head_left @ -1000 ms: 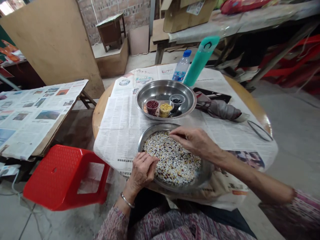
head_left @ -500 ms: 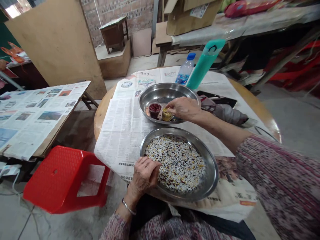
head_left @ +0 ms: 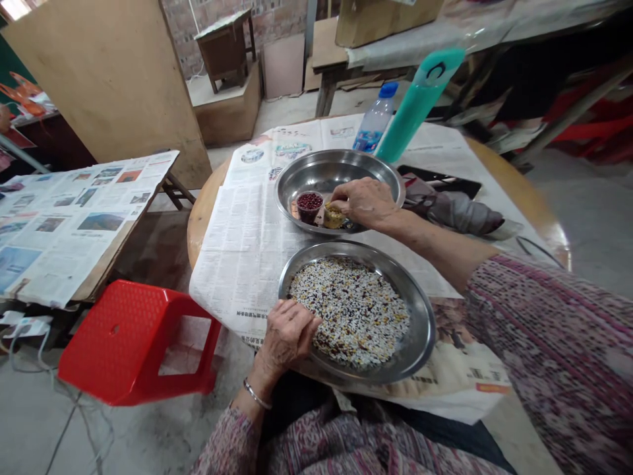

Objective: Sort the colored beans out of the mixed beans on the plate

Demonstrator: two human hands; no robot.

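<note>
Close to me sits a steel basin (head_left: 421, 333) with a spread of white grains (head_left: 353, 310) mixed with dark, red and yellow ones. At its left front rim rests my left hand (head_left: 289, 333), fingers curled inward; anything inside them is hidden. A second steel basin (head_left: 295, 170) stands behind and holds a clear cup of dark red beans (head_left: 309, 203) and a small cup of yellow grains (head_left: 333, 218). My right hand (head_left: 368, 200) reaches into it, thumb and fingers pinched together right over the yellow cup. What the pinch holds cannot be made out.
Newspaper (head_left: 232, 244) covers the round table. Behind the far basin stand a plastic bottle (head_left: 376, 122) and a leaning teal bottle (head_left: 420, 105). A grey cloth bundle (head_left: 459, 211) lies to the right. A red stool (head_left: 133, 343) and a newspaper-covered table (head_left: 84, 218) are on the left.
The view has shifted slightly. My right hand stays at the yellow cup, its fingers now lower over the cup's opening. My left hand remains at the near basin's rim.
</note>
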